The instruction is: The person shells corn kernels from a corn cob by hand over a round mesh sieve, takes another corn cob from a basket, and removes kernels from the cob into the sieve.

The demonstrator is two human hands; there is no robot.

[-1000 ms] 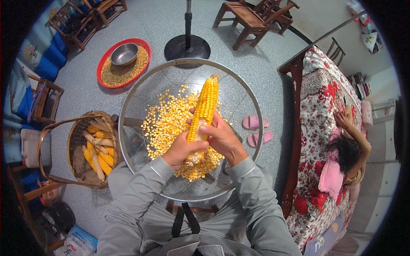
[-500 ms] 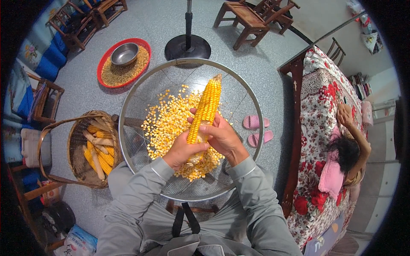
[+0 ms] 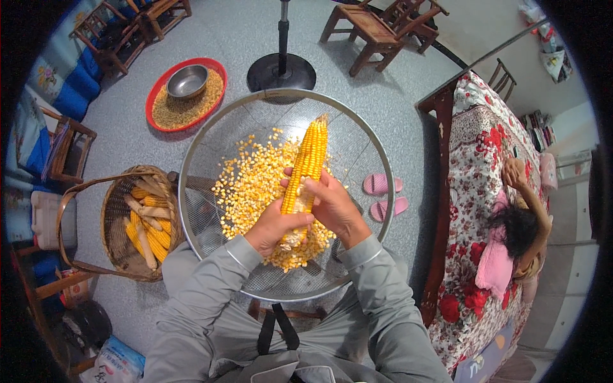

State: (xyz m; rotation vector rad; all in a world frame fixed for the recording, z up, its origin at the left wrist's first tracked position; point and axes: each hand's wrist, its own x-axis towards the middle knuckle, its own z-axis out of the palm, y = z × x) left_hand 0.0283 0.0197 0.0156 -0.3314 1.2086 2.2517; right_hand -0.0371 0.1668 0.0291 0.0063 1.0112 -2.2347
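A yellow corn cob [image 3: 311,148] is held between both hands above a round wire-mesh sieve [image 3: 211,246], its tip pointing away from me. Part of its lower end is stripped to pale bare core. My left hand [image 3: 273,225] wraps the lower end, its thumb lying along the cob. My right hand [image 3: 336,207] grips the cob from the right, thumb pressed on the edge of the stripped patch. Loose corn kernels [image 3: 246,182] lie spread over the mesh beneath, mostly left of the cob.
Left of the sieve stands a wicker basket [image 3: 115,217] of cobs and bare cores. Beyond are a red basin [image 3: 153,115] of grain holding a metal bowl [image 3: 187,82], and a black stand base [image 3: 281,71]. Pink slippers [image 3: 383,185] lie right, near a bed [image 3: 472,210] where a person lies.
The right thumb has moved slightly up the cob. More bare core shows beside it, and the cob has turned a little in my hands.
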